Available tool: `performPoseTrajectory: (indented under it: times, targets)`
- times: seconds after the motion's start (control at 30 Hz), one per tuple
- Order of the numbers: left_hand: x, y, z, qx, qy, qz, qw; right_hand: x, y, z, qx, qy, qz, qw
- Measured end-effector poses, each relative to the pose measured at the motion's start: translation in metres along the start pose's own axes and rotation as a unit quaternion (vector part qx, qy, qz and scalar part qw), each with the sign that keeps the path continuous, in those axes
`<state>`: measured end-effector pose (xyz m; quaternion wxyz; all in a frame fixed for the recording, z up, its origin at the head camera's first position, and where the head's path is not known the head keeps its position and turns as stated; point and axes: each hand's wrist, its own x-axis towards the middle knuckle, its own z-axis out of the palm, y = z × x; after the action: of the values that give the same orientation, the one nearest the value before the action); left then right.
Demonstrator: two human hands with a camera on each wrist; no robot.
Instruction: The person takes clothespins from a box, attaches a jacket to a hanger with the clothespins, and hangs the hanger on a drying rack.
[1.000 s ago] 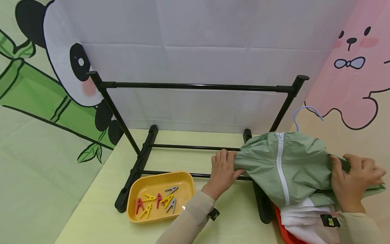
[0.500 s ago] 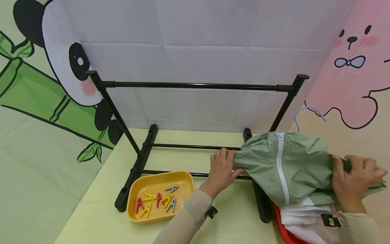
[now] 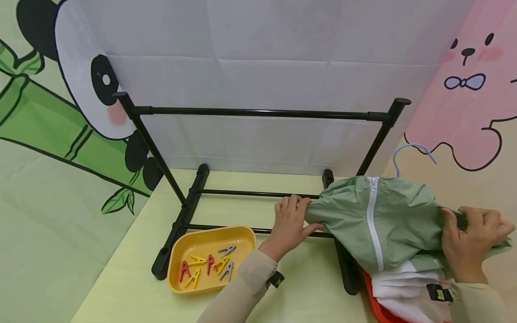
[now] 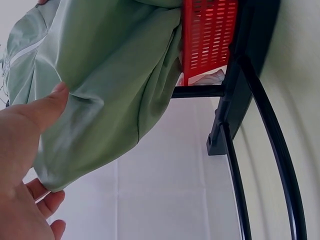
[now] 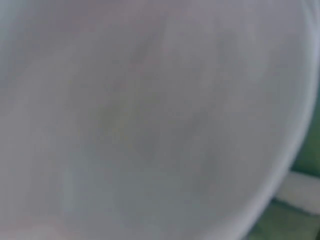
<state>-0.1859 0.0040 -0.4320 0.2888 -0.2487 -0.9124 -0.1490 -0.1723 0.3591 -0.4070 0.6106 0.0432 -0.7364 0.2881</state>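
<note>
A green zip jacket with a white zipper is spread between both hands at the right in the head view. Out of its top rises the blue hook of a hanger; the rest of the hanger is hidden by the cloth. My left hand pinches the end of one sleeve, thumb on the near face and fingers behind, as the left wrist view also shows. On the other side, my right hand grips the opposite sleeve between thumb and curled fingers. The right wrist view is filled by blurred pale cloth.
A black clothes rack stands on the pale yellow table. At its front left, a yellow tray holds several red, yellow and grey clothespins. Below the jacket, a red basket contains folded white cloth.
My left hand has shifted slightly left with the sleeve end. The hanger hook has tipped a little to the right and down. The right hand has barely moved, still gripping the sleeve.
</note>
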Motion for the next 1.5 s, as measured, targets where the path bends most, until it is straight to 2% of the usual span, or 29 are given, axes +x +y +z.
performPoseTrajectory:
  times: [0.13, 0.4, 0.8, 1.07, 1.23, 1.5]
  targets:
    - [0.0, -0.002, -0.002, -0.005, -0.009, -0.005, 0.9999, 0.002, -0.006, 0.0, 0.002, -0.001, 0.001, 1.0]
    - [-0.003, -0.012, -0.005, -0.004, 0.0, -0.014, 0.9999, 0.005, -0.02, -0.001, 0.013, 0.002, 0.007, 0.9999]
    - [-0.01, -0.029, -0.01, -0.001, -0.002, -0.032, 0.9995, 0.004, -0.014, -0.001, 0.009, 0.007, 0.009, 0.9999]
    - [-0.02, -0.044, -0.009, 0.001, 0.012, -0.051, 0.9986, 0.003, -0.018, -0.002, 0.013, 0.0, 0.002, 0.9999]
    - [-0.025, -0.054, -0.004, 0.001, -0.001, -0.069, 0.9976, 0.004, -0.019, -0.004, 0.012, 0.005, -0.002, 0.9999]
    - [-0.03, -0.062, -0.008, 0.007, -0.015, -0.09, 0.9958, 0.001, -0.016, -0.002, 0.009, -0.005, 0.006, 0.9999]
